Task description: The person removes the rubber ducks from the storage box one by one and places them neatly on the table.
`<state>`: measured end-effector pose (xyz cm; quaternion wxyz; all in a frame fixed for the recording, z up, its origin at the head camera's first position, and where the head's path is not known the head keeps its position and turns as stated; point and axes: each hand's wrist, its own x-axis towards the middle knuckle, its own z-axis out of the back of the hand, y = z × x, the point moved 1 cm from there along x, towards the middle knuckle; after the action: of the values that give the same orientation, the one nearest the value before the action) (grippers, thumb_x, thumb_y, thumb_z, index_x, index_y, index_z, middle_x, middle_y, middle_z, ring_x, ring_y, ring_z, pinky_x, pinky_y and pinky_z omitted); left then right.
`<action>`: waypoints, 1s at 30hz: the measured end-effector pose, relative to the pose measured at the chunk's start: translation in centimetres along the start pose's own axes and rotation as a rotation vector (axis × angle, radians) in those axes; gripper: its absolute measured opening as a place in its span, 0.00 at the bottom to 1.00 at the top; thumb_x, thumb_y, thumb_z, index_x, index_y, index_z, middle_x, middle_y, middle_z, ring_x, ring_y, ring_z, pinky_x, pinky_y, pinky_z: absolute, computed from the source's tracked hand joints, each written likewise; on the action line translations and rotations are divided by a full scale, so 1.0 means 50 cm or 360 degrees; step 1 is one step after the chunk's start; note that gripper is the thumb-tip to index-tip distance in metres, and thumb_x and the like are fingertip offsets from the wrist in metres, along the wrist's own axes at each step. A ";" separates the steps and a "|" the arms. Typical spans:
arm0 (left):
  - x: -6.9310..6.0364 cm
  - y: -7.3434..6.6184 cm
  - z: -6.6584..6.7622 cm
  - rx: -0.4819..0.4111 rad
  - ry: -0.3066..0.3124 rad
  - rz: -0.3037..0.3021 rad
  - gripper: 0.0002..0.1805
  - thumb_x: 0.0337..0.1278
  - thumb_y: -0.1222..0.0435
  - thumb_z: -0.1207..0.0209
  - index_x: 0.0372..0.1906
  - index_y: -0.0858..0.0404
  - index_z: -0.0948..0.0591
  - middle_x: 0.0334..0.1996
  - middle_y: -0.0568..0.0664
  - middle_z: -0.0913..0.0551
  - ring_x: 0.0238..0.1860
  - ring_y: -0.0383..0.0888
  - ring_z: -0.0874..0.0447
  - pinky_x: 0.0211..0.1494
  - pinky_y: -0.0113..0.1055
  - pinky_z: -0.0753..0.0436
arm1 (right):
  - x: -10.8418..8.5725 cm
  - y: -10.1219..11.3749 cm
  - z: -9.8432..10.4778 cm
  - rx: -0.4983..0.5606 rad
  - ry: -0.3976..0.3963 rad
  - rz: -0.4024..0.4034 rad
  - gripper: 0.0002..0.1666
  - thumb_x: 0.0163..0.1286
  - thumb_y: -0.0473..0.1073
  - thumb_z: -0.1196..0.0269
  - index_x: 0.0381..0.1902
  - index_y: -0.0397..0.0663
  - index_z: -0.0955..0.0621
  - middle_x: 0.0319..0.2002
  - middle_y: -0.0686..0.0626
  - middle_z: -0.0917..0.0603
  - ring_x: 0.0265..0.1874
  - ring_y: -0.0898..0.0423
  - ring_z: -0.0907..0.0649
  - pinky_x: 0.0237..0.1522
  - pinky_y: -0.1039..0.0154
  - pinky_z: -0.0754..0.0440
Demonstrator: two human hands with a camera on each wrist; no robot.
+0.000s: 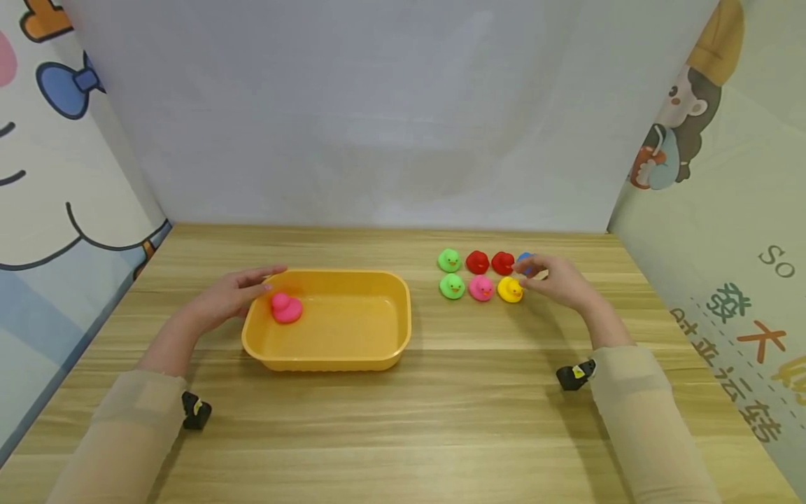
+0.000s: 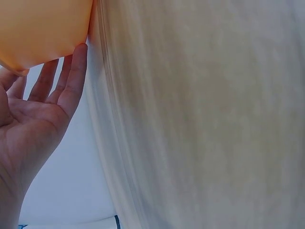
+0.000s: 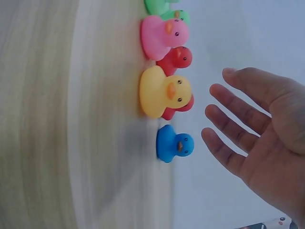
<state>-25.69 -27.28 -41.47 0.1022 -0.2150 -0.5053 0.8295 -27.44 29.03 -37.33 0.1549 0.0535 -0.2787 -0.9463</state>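
A yellow plastic tray (image 1: 340, 365) stands on the table's left half, with one pink rubber duck (image 1: 287, 309) inside near its left end. My left hand (image 1: 229, 297) holds the tray by that end, thumb over the rim and fingers against the outer wall (image 2: 47, 28). To the right, my right hand (image 1: 560, 281) hovers above the blue rubber duck (image 3: 172, 144), fingers apart and nothing between them. The blue duck is partly hidden by the fingers in the head view. Closest beside it are a yellow duck (image 1: 510, 290) and a red duck (image 1: 503, 263).
Left of those sit another red duck (image 1: 477, 262), a pink duck (image 1: 481, 288) and two green ducks (image 1: 450, 260), forming two short rows. The wooden table (image 1: 403, 434) ends at a pale cloth (image 1: 390, 140) behind. Printed sheets (image 1: 724, 231) flank the table.
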 end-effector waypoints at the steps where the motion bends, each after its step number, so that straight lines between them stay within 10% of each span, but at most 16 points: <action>1: 0.000 0.000 0.000 0.0004 -0.0001 0.0000 0.31 0.67 0.50 0.50 0.72 0.50 0.40 0.71 0.60 0.44 0.66 0.61 0.37 0.57 0.52 0.24 | 0.000 0.003 0.002 -0.0004 -0.0001 0.0008 0.18 0.67 0.40 0.40 0.52 0.39 0.22 0.49 0.40 0.20 0.47 0.45 0.23 0.46 0.51 0.24; 30: 0.002 0.002 -0.002 -0.0049 0.0005 -0.0021 0.31 0.67 0.51 0.50 0.72 0.52 0.40 0.71 0.60 0.44 0.67 0.61 0.39 0.58 0.53 0.25 | -0.015 0.159 0.025 0.0060 -0.0149 0.0176 0.19 0.66 0.43 0.38 0.53 0.43 0.22 0.47 0.43 0.18 0.46 0.49 0.22 0.51 0.50 0.23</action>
<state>-25.73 -27.23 -41.61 0.1052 -0.2143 -0.5192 0.8206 -24.89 23.56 -31.92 0.1926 -0.0033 -0.3060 -0.9323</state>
